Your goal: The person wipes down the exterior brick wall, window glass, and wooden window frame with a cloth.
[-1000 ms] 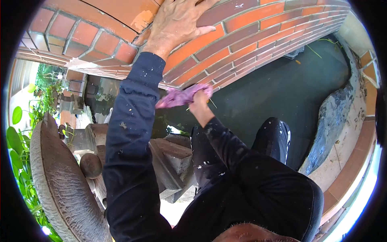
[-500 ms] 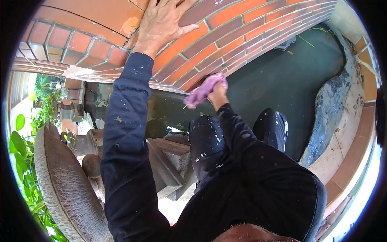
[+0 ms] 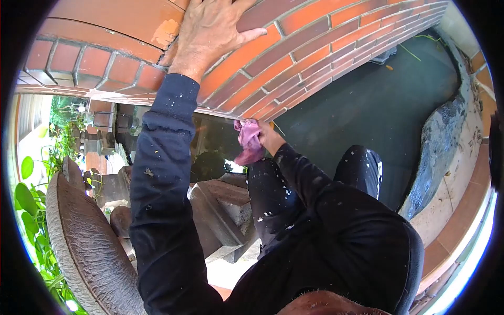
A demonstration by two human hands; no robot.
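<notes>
My left hand (image 3: 210, 34) lies flat against the brick wall (image 3: 294, 58), near its top edge, with fingers spread and thumb stretched out. Lower down, my right hand (image 3: 270, 138) grips a crumpled pink cloth (image 3: 249, 140). The cloth hangs by the bottom corner of the wall, just above my knee, over dark water. Part of the cloth touches or nearly touches the wall's lower edge; which of these I cannot tell. My right fingers are partly hidden behind the cloth.
Dark pond water (image 3: 362, 110) lies below the wall, bordered on the right by a rocky edge (image 3: 438, 142). A grey stone block (image 3: 220, 210) and a large curved stone piece (image 3: 89, 241) stand at lower left. Green leaves (image 3: 26, 199) fill the far left.
My right hand has moved left and toward me with the cloth, which now hangs down more loosely. My left hand stays on the wall.
</notes>
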